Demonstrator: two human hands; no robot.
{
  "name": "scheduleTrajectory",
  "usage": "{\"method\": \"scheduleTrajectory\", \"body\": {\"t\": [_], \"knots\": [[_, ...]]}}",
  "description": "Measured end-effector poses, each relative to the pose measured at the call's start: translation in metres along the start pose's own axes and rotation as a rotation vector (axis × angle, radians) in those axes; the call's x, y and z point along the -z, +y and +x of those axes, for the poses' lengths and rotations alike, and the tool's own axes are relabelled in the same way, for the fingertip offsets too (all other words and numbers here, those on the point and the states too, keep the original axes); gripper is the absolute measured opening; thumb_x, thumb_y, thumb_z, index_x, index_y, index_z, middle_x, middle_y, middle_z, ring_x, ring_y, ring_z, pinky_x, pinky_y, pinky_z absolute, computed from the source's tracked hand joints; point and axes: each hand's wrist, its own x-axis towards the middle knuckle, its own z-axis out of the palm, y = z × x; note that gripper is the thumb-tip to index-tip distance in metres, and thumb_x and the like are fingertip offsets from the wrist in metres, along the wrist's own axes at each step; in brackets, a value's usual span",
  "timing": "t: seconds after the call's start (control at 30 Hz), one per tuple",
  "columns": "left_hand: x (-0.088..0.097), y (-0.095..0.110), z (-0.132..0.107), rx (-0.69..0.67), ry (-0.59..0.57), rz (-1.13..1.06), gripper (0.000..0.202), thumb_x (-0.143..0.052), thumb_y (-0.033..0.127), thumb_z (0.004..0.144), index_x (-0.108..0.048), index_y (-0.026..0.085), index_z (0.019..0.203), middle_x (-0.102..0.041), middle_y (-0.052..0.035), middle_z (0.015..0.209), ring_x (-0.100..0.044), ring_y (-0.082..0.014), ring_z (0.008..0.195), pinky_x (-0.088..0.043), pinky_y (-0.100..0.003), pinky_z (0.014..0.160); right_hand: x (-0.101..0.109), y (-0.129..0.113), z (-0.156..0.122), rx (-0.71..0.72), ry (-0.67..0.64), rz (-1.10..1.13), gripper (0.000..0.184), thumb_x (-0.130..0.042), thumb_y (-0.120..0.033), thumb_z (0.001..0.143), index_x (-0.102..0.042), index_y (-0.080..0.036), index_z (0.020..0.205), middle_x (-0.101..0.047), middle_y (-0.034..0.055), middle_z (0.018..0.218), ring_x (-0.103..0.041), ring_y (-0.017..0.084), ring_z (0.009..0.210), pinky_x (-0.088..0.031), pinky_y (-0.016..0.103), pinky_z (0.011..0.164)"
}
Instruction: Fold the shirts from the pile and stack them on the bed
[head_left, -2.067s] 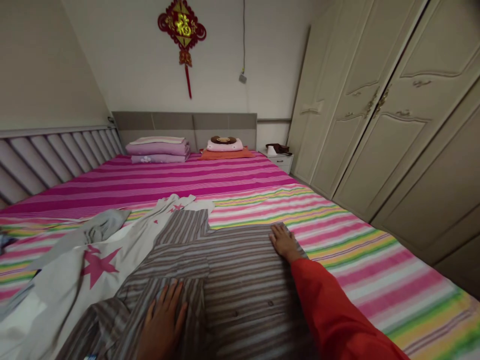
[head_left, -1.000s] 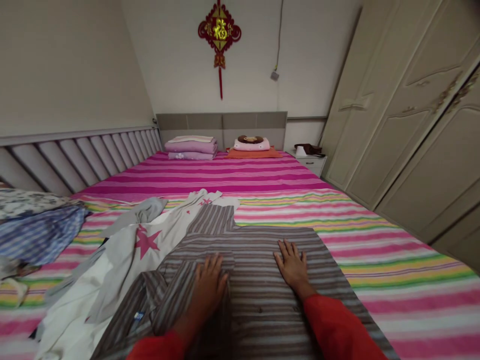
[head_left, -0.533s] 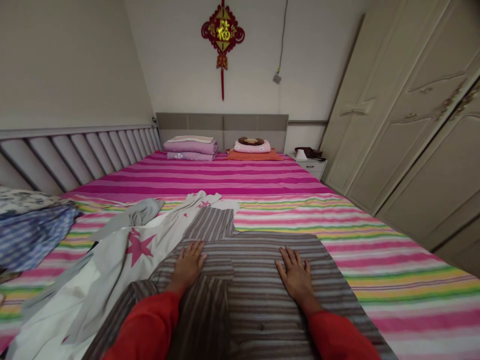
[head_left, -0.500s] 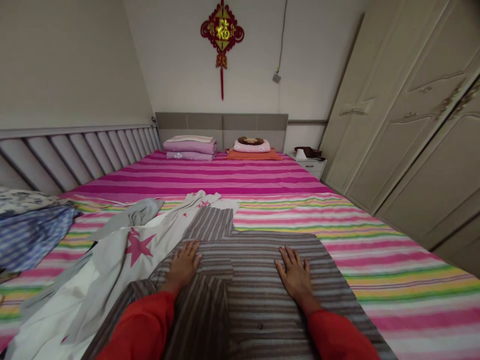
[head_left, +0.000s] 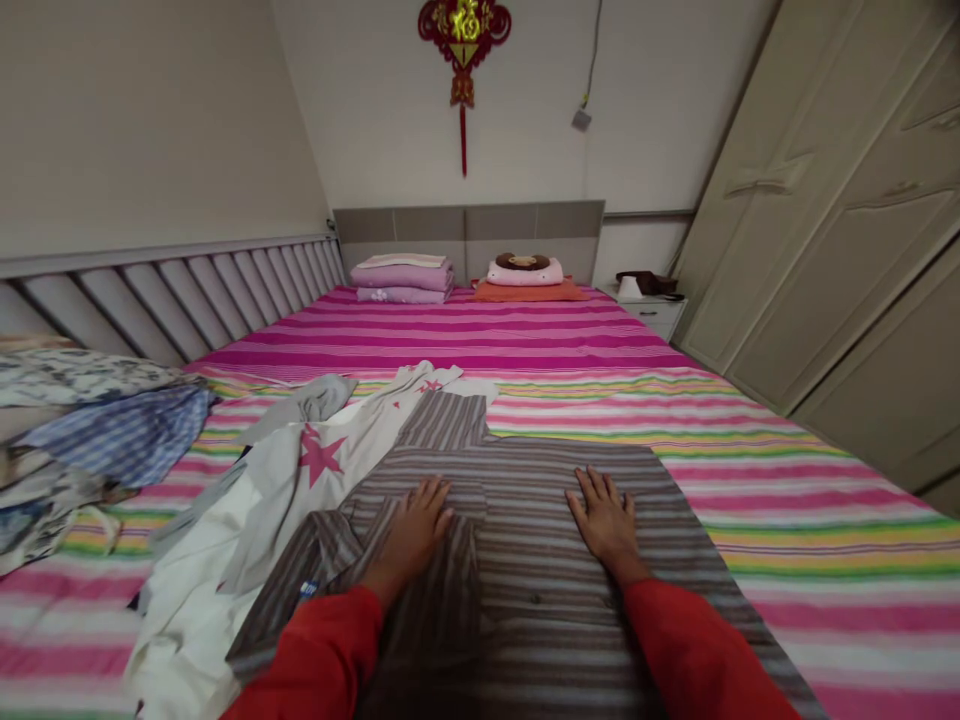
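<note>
Now both my palms flat on brown striped shirt (head_left: 525, 560), spread at near edge of bed (head_left: 787, 500). My left hand (head_left: 411, 528) open, fingers splayed, pressing shirt's left part beside folded sleeve. My right hand (head_left: 609, 522) open too, flat on shirt's right part. Grey star-print garment (head_left: 300, 470) touching shirt's left side. Blue clothes pile (head_left: 90, 440) at bed's left edge.

Bare left hand (head_left: 411, 532) and bare right hand (head_left: 606, 522), no rings, watch or gloves visible. Long bright red fabric sleeves (head_left: 311, 655) on both arms, plain and unpatterned, smooth-looking, loosely fitted, ending at the wrists in plain edges without visible cuffs or buttons.
</note>
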Motion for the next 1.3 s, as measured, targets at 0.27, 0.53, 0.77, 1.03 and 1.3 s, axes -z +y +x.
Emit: {"method": "scheduleTrajectory", "body": {"t": [0.27, 0.53, 0.77, 1.03, 1.3], "knots": [[0.018, -0.046, -0.006, 0.339, 0.014, 0.169, 0.054, -0.030, 0.035, 0.096, -0.044, 0.015, 0.145, -0.041, -0.0123, 0.152, -0.036, -0.0290, 0.141, -0.030, -0.052, 0.112, 0.005, -0.003, 0.000, -0.018, -0.030, 0.020, 0.057, -0.025, -0.048, 0.098, -0.034, -0.029, 0.151, -0.034, 0.0022, 0.158, -0.024, 0.025, 0.145, -0.019, 0.052, 0.115], [-0.005, -0.009, -0.015, 0.247, 0.044, 0.120, 0.051, -0.036, 0.037, 0.095, -0.047, 0.024, 0.143, -0.041, -0.0059, 0.153, -0.033, -0.0300, 0.143, -0.025, -0.056, 0.114, 0.008, 0.000, 0.006, -0.040, -0.057, 0.075, 0.056, -0.027, -0.048, 0.098, -0.034, -0.030, 0.151, -0.032, 0.0028, 0.158, -0.023, 0.026, 0.146, -0.016, 0.053, 0.115], [-0.008, -0.019, -0.011, 0.233, 0.031, 0.153, 0.052, -0.036, 0.034, 0.094, -0.046, 0.024, 0.144, -0.041, -0.0056, 0.153, -0.033, -0.0291, 0.143, -0.027, -0.056, 0.113, 0.017, -0.078, 0.016, 0.198, -0.098, 0.289, 0.060, -0.031, -0.055, 0.097, -0.031, -0.031, 0.152, -0.026, 0.0047, 0.160, -0.020, 0.028, 0.147, -0.016, 0.057, 0.115], [-0.009, -0.022, -0.014, 0.226, 0.021, 0.175, 0.052, -0.034, 0.035, 0.094, -0.046, 0.025, 0.144, -0.043, -0.0038, 0.152, -0.032, -0.0279, 0.143, -0.025, -0.054, 0.114, 0.001, -0.062, 0.062, 0.297, -0.128, 0.215, 0.058, -0.028, -0.053, 0.098, -0.032, -0.031, 0.151, -0.029, 0.0024, 0.159, -0.018, 0.026, 0.148, -0.010, 0.060, 0.116], [-0.007, -0.020, -0.013, 0.230, 0.008, 0.168, 0.052, -0.035, 0.036, 0.094, -0.044, 0.024, 0.145, -0.042, -0.0046, 0.152, -0.032, -0.0287, 0.143, -0.027, -0.055, 0.113, 0.016, 0.090, 0.063, -0.174, -0.094, 0.036, 0.055, -0.023, -0.043, 0.100, -0.027, -0.028, 0.153, -0.025, 0.0027, 0.161, -0.018, 0.023, 0.148, -0.017, 0.055, 0.117]]}}
